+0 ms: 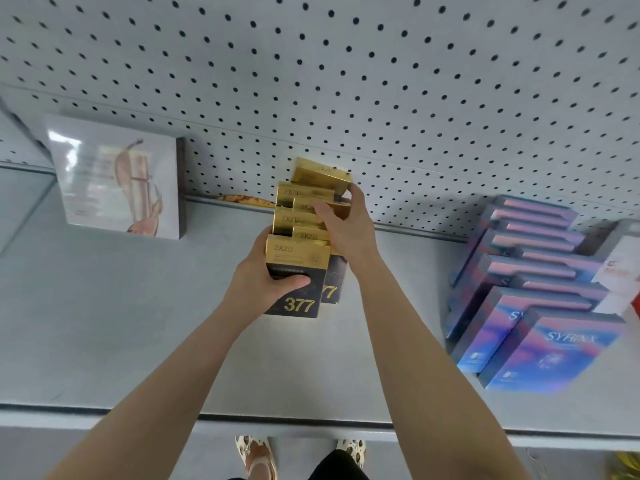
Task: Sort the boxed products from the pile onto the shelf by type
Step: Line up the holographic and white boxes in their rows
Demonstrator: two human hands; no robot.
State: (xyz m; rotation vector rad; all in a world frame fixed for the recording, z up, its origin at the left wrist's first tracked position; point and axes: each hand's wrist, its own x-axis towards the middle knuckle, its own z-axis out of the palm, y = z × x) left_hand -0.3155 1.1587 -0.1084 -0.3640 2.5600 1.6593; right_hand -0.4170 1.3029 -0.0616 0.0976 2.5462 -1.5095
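Perforated grey back panel (381,81) – above and behind the fingers (323,214). An orange-yellow strip (242,200) lies at its foot, just left of the fingers. Patterned sandals (256,455) – far below them; a blurred yellow object (623,465) lower right.

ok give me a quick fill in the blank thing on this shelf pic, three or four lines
1. The left hand grips the front gold-and-black box, printed with the number ____.
2. The right hand touches boxes farther ____ in the same row.
3. The blue-and-pink boxes stand on the shelf to the ____ of the gold ones.
4. The wall behind the shelf is a ____ panel.

Missing words: 377; back; right; pegboard
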